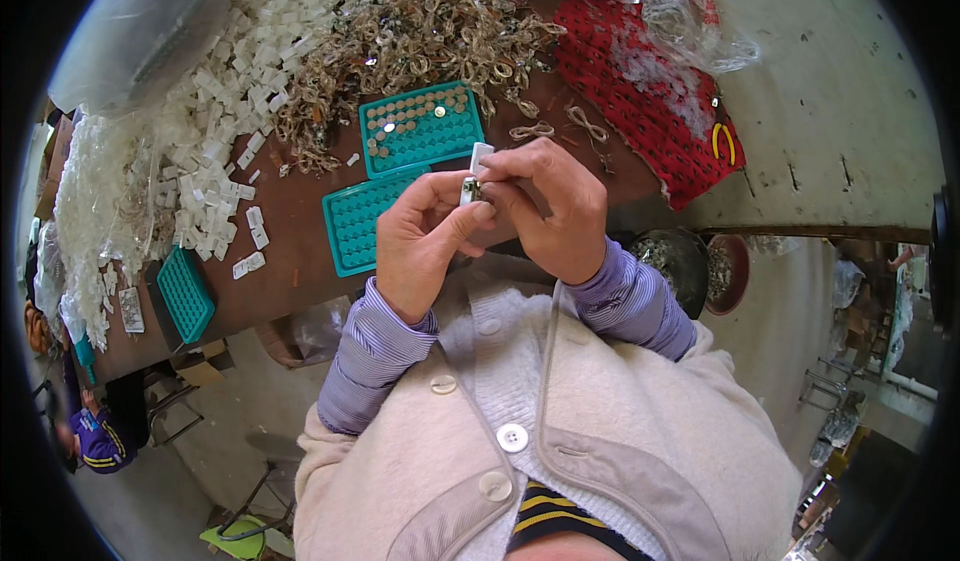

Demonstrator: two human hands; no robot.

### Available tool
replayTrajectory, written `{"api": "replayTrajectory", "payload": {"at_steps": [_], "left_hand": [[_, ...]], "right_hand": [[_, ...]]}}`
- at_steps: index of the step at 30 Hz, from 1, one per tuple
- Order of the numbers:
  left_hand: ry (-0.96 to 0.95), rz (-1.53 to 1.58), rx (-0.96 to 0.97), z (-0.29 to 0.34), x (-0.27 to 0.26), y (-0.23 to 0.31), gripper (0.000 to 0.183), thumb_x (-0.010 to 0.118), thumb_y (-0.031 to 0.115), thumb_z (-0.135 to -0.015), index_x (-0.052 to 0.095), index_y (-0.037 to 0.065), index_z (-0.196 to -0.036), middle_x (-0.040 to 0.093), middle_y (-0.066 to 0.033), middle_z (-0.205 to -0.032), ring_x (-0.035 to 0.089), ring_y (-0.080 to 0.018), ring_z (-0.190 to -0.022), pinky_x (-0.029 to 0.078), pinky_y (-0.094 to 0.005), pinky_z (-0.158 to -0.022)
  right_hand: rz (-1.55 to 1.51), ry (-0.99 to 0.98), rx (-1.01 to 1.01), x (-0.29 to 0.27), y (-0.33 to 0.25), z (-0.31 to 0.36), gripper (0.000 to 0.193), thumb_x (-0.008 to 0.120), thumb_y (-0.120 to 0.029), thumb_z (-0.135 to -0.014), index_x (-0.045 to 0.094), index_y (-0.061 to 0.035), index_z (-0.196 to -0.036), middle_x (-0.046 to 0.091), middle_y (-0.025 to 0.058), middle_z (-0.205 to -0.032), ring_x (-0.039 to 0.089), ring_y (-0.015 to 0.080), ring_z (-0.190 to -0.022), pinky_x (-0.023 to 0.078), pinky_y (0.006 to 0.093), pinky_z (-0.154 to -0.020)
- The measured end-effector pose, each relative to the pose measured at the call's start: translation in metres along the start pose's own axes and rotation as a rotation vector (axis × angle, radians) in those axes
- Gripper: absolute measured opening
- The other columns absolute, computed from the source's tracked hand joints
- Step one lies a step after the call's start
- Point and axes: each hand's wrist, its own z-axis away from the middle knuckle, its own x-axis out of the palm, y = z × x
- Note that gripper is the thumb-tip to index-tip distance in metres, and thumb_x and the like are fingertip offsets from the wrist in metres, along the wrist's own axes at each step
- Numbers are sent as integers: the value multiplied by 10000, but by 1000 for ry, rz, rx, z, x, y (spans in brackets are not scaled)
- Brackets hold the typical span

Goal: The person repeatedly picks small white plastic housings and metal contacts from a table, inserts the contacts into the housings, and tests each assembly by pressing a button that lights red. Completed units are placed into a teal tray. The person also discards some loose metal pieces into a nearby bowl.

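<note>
My left hand (415, 246) pinches the lower part of a small white plastic case (469, 190), which shows dark and metallic bits inside. My right hand (555, 201) grips the raised white flap (481, 157) at the top of that case between thumb and fingers. The fingertips of both hands meet at the case and partly hide it. Just beyond them is a teal tray (473, 146) with rows of round button cells (400, 113). A second teal tray (340, 209) with small pockets lies nearer, beside my left hand.
White plastic cases (215, 186) are heaped at the left, tangled clear-coated wires (420, 36) behind the trays. Yellow-handled pliers (723, 145) rest on a red cloth (640, 91) at the right. Another teal tray (186, 297) sits at the left edge. Tubs (728, 274) stand below the table's right side.
</note>
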Motion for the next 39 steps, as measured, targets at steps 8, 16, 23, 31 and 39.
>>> {"api": "replayTrajectory", "payload": {"at_steps": [8, 16, 23, 31, 39], "left_hand": [[73, -11, 18, -1, -17, -1, 237, 733, 105, -1050, 707, 7, -1265, 780, -34, -1043, 689, -57, -803, 502, -186, -585], [-56, 7, -66, -5, -21, -2, 260, 696, 116, -1075, 706, 7, -1312, 777, -29, -1020, 537, -2, -630, 421, -168, -548], [-121, 69, -65, -10, -3, 4, 289, 703, 101, -1067, 670, 6, -1338, 791, -62, -1048, 581, -14, -622, 419, -163, -515], [-127, 147, -202, -39, 38, 4, 160, 732, 116, -1053, 655, 32, -1165, 787, -86, -1022, 718, -89, -626, 368, -159, -395], [-318, 387, -512, -75, 45, -2, 152, 723, 218, -1075, 664, 94, -1140, 775, -49, -1009, 711, -54, -655, 343, -155, -389]], "right_hand": [[-172, 28, 85, 16, -12, 5, 347, 724, 69, -909, 730, 15, -1251, 761, 150, -1060, 742, 254, -886, 618, 330, -816], [16, 7, 41, 6, 6, -14, 214, 773, 53, -853, 715, -15, -1047, 688, 125, -928, 684, 308, -865, 562, 412, -749], [32, 104, 146, -9, 7, 2, 221, 806, 51, -814, 682, -32, -977, 689, 131, -915, 692, 322, -878, 564, 421, -750], [30, 138, -75, -44, 26, 10, 275, 843, 29, -786, 661, -35, -981, 716, 112, -961, 700, 317, -904, 579, 401, -721], [101, 87, -38, -67, 42, 10, 260, 859, 5, -753, 648, -41, -899, 708, 111, -928, 693, 310, -868, 574, 412, -716]]}}
